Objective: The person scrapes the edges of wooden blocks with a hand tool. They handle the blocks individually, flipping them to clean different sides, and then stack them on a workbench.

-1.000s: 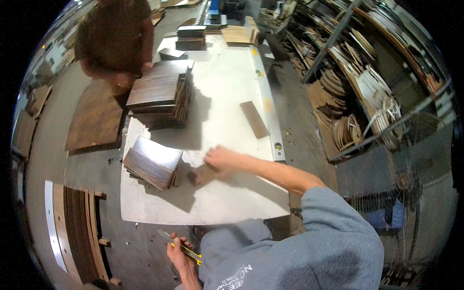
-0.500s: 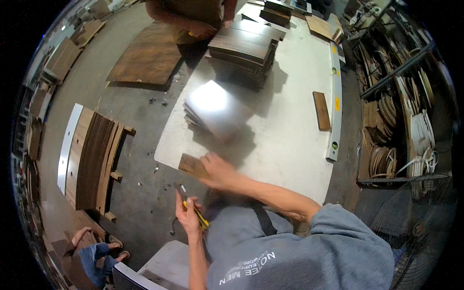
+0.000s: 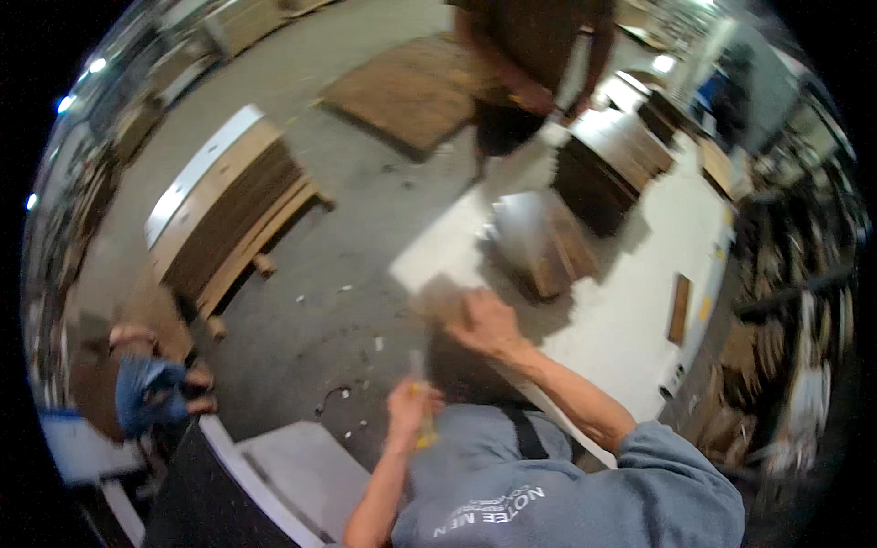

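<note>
In my left hand (image 3: 413, 408), closed near my waist, is a yellow-handled utility knife (image 3: 424, 431) with its thin blade pointing up and away from me. My right hand (image 3: 489, 321) grips a short brown wood-look plank (image 3: 438, 300) at the table's near left corner; motion blurs the plank. Just beyond that hand, a small fanned stack of brown planks (image 3: 568, 251) lies on the white table (image 3: 603, 315), with glare on its top. Farther back stands a taller stack of wood-look planks (image 3: 598, 178).
Across the table stands a co-worker (image 3: 539, 55), hands by the tall stack. A loose plank (image 3: 679, 309) lies near the right edge beside a long spirit level (image 3: 674, 376). Left on the floor is a pallet of boards (image 3: 228, 205); a seated person (image 3: 151, 393) is at lower left.
My view has swung, so the table and stacks sit farther right in the picture. The right hand still holds the plank, the left still the knife, now more upright.
</note>
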Available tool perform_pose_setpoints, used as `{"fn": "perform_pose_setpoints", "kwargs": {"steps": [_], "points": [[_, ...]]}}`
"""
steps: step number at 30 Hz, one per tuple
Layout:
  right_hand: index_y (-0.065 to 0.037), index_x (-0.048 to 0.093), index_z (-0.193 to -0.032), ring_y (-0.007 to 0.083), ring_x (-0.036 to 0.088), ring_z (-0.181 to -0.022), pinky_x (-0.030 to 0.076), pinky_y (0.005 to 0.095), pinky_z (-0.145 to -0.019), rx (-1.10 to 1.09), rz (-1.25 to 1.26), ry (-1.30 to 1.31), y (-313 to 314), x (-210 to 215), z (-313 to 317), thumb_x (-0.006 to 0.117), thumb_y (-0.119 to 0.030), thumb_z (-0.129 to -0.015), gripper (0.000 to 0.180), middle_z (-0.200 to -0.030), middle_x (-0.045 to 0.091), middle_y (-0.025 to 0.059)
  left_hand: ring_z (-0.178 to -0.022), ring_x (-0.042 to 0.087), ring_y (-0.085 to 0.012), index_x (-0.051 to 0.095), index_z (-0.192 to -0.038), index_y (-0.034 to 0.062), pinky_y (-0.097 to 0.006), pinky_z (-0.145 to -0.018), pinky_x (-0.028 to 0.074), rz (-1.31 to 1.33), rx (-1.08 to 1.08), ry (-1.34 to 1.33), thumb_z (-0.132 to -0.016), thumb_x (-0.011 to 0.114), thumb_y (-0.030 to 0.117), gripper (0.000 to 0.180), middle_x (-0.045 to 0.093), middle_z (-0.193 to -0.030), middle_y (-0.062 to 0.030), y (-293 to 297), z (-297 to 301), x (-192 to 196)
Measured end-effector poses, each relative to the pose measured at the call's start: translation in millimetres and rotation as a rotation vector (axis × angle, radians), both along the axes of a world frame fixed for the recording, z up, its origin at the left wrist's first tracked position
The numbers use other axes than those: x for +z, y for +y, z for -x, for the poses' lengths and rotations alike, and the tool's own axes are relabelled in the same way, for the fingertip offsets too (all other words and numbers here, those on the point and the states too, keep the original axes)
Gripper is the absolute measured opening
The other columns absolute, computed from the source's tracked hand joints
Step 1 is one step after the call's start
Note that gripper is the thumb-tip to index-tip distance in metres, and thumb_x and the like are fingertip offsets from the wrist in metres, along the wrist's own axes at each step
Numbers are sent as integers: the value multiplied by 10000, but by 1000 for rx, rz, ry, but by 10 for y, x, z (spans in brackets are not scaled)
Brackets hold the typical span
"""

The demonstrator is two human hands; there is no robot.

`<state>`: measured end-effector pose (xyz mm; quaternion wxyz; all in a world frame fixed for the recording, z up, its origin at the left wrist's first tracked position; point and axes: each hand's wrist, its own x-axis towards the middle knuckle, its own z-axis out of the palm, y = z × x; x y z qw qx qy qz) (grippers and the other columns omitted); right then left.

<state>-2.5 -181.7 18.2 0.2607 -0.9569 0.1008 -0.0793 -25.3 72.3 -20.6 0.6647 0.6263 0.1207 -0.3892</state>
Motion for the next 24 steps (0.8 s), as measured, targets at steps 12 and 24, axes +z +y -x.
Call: {"fn": "perform_pose_setpoints", "kwargs": {"steps": [12,24], "points": [[-39,590,-1414,421,507,-1224,429,534,-1084,174,-118,-220,-214,-210,-331,697,-226,-936,524,-1293,598,223,-672,613,-92,438,-1614,96,-262,-581,540,-121,219,-223,-1032,542,12,596,681,-852,-22,-8,-64,163],[-65,664,-1341,404,525,-1116,433,491,-1033,129,-262,-369,-300,-454,-289,580,-53,-929,421,-1197,648,173,-871,640,-150,541,-1561,127,-335,-861,552,-403,-143,-886,-982,531,-4,594,741,-1171,-126,-654,-1048,153]]}}
